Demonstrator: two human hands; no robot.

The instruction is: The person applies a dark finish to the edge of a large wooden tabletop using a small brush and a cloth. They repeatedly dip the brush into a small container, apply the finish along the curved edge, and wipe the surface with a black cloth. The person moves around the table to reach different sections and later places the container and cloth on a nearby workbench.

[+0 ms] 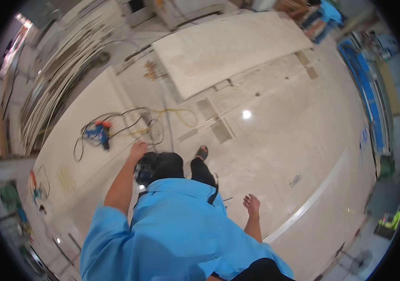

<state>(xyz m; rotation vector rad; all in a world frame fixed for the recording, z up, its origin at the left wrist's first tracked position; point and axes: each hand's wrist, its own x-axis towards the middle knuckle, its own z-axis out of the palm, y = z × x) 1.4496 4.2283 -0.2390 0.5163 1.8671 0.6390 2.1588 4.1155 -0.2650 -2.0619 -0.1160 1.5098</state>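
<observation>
Workshop floor (303, 140) | left hand (138, 151) – fingers curled, empty | right hand (251, 204) – spread, empty

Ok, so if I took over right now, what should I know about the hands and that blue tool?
Left hand: stretched out to the black cable; too blurred to tell if it is open or shut.
Right hand: open, empty, fingers spread above the floor.
Blue and orange power tool: lying on the pale board among its cable loops, apart from both hands.
Done: nothing is held.
Left: the tool is untouched.
</observation>
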